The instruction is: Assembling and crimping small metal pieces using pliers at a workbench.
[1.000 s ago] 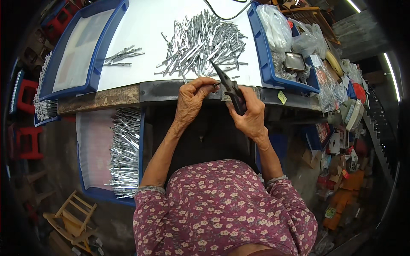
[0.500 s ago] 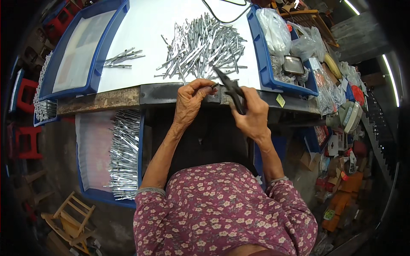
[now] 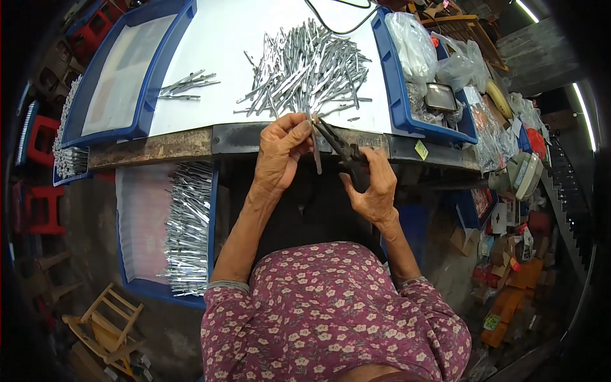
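My left hand [image 3: 275, 153] pinches a slim silvery metal strip [image 3: 317, 156] between thumb and forefinger, just over the front edge of the bench. The strip's lower end hangs below my fingertips. My right hand [image 3: 375, 188] is wrapped round the handles of black pliers [image 3: 347, 151]. The jaws point up and left, close beside the strip's upper part; whether they grip it I cannot tell. Beyond my hands, a heap of similar metal strips [image 3: 309, 70] lies on the white bench top [image 3: 229, 38]. A few more strips [image 3: 188, 85] lie apart on the left.
A blue tray [image 3: 145, 105] with a pale lining rests at the left. Below the bench, another blue tray [image 3: 212, 235] holds many metal strips. At the right, a blue bin [image 3: 391, 76] contains plastic bags and a small metal tin [image 3: 440, 97]. A black cable [image 3: 331, 30] crosses the far side.
The pliers have swung lower and to the left, toward my left fingertips. A long strip now hangs from my left hand, where only a short dark end showed before.
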Tool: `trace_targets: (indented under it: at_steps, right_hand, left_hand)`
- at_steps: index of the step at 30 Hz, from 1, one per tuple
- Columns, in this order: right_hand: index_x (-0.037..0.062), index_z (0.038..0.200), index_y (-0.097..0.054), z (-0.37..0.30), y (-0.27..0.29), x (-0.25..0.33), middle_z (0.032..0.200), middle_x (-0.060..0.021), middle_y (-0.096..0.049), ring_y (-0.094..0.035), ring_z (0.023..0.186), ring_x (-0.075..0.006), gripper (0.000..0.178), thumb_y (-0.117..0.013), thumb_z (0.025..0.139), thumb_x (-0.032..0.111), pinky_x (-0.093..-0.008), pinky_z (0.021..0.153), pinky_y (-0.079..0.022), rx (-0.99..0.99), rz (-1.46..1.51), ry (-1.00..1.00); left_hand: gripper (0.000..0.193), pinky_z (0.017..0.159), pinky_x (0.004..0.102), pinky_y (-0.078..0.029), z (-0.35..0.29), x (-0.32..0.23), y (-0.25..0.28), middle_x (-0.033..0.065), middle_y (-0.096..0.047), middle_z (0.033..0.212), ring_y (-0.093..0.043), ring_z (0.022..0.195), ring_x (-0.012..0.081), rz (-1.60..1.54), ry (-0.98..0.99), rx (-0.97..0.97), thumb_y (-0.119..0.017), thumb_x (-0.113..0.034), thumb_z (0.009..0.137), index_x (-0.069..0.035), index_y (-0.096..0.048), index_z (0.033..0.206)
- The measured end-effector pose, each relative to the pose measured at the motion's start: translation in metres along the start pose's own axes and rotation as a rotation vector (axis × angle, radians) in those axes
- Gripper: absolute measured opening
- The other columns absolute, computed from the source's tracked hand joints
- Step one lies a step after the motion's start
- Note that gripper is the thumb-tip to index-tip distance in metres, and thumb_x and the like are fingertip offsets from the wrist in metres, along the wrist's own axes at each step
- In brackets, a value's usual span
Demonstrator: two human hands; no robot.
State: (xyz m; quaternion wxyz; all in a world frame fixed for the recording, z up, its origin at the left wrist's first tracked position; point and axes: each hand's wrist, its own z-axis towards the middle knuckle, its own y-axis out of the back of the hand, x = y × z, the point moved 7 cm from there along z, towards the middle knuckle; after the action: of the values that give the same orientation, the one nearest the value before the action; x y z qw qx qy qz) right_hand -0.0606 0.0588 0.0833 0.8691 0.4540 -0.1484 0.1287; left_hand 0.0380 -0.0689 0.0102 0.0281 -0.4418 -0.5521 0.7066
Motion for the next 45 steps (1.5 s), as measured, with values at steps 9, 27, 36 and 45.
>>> trace_targets:
  at_steps: [9,27,36,45]
  right_hand:
    - [-0.0008,0.103,-0.049,-0.011,-0.001,-0.002,0.082,-0.0157,-0.051,-0.053,0.071,-0.0315,0.046,-0.07,0.062,0.003,-0.0356,0.062,-0.043,-0.028,-0.086,0.045]
    - [0.001,0.088,-0.057,-0.05,-0.05,-0.017,0.066,0.0009,-0.046,-0.04,0.06,-0.0049,0.036,-0.069,0.06,0.021,-0.0201,0.054,-0.03,0.467,0.864,-0.711]
    - [-0.0036,0.1,-0.052,-0.057,-0.068,-0.004,0.071,-0.0031,-0.046,-0.043,0.06,-0.0076,0.045,-0.066,0.068,0.024,-0.0209,0.051,-0.031,0.546,1.436,-0.89]
    - [0.0023,0.1,-0.055,-0.067,-0.071,-0.009,0.074,0.0009,-0.047,-0.044,0.067,-0.0069,0.043,-0.069,0.07,0.03,-0.0211,0.059,-0.037,0.573,0.983,-0.688]
  left_hand:
    - [0.013,0.06,0.0249,-0.048,-0.006,0.011,-0.001,0.0032,-0.061,0.077,-0.055,0.062,0.0094,-0.079,0.083,0.05,-0.057,-0.01,0.085,0.0,-0.058,0.093]
    - [0.008,0.055,0.0246,-0.043,-0.031,-0.026,-0.024,0.0078,-0.057,0.073,-0.054,0.059,0.0173,1.098,-0.729,-0.152,-0.058,0.002,0.08,0.001,-0.053,0.086]
    - [0.014,0.062,0.0373,-0.041,-0.03,-0.038,-0.047,0.0143,-0.055,0.079,-0.054,0.071,0.0308,1.539,-1.01,0.053,-0.056,0.007,0.073,0.001,-0.053,0.086]
    - [0.01,0.059,0.0445,-0.046,0.027,-0.064,0.01,0.0219,-0.057,0.072,-0.058,0.066,0.0392,1.699,-0.537,-0.348,-0.05,-0.005,0.083,0.002,-0.045,0.088]
